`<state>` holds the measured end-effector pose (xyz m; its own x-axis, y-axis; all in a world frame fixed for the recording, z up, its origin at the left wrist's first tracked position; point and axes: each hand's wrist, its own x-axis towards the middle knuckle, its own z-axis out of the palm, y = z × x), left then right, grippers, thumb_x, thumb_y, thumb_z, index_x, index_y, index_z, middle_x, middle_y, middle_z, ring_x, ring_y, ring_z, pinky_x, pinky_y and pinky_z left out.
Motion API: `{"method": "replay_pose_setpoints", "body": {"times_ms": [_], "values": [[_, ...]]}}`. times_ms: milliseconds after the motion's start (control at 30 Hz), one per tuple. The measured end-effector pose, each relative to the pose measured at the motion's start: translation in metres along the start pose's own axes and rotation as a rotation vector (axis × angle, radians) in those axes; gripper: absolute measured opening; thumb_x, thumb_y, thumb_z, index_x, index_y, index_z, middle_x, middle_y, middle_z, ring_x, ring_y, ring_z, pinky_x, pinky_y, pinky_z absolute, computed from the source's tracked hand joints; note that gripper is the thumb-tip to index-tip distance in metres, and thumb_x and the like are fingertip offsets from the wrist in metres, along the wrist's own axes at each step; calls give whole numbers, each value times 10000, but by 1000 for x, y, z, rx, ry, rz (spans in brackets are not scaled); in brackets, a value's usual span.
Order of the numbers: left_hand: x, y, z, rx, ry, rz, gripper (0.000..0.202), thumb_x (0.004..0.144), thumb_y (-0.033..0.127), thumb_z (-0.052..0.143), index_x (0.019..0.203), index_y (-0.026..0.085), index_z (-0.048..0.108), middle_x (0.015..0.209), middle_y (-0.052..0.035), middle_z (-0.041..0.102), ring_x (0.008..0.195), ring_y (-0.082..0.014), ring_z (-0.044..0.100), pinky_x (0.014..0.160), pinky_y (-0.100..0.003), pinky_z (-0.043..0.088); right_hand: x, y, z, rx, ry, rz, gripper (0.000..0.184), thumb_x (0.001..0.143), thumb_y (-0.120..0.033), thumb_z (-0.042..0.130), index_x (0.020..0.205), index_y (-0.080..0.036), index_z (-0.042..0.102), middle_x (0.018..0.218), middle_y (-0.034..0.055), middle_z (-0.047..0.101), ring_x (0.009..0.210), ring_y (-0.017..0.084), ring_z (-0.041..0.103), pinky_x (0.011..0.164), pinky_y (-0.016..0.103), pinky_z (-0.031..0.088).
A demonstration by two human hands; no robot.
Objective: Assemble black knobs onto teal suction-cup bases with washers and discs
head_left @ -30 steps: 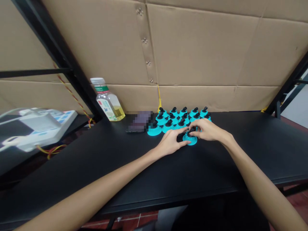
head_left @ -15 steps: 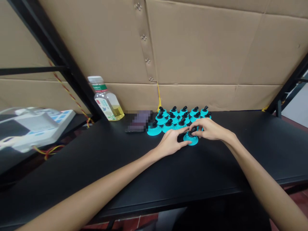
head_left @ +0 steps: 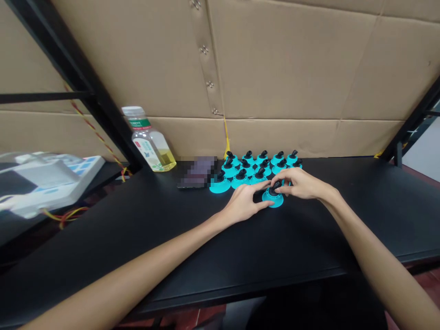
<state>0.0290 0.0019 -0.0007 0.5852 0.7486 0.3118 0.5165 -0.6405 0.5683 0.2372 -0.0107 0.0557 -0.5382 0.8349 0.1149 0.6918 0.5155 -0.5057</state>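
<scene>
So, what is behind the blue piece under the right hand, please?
Behind the blue piece stand rows of similar blue pieces with black tops, and farther back is a cardboard wall. The right hand covers part of the nearest row, so those pieces cannot be fully seen.

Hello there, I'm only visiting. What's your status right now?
Right hand on black knob of cyan base. Left hand right beside it. More cyan bases grouped just behind.

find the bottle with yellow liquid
In the head view, the bottle stands at the back of the black table, just left of a blurred flat object, before the cardboard wall.
</scene>
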Motion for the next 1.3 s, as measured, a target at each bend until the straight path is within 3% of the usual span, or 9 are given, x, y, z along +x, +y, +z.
{"method": "replay_pose_setpoints", "body": {"times_ms": [500, 767, 1300], "values": [[1, 1, -1, -21, -9, -23, 615, 780, 452, 696, 1331, 226, 548, 1307, -31, 615, 1170, -267, 608, 982, -376, 488, 0, -3, 7, -223, 72, 45, 149, 827, -274, 650, 925, -176, 704, 846, 44, 682, 739, 138, 559, 624, 245, 328], [1, -6, 2, 34, 15, 8, 607, 782, 443, 696, 1324, 210, 551, 1283, -39, 633, 1142, -263, 627, 952, -371, 499, 3, -12, 17, -352, 121, 104, 204, 773, -259, 551, 597, -155, 545, 557, -6, 479, 547, 93, 378, 535, 253, 219], [2, -5, 4, -96, 7, -53, 710, 736, 476, 718, 1360, 211, 507, 1231, -54, 664, 1180, -273, 599, 996, -389, 472, 9, -10, 33, -491, 221, 159, 252, 741, -291, 508, 554, -147, 599, 524, 11, 477, 517, 95, 273, 519, 264, 178]]}}
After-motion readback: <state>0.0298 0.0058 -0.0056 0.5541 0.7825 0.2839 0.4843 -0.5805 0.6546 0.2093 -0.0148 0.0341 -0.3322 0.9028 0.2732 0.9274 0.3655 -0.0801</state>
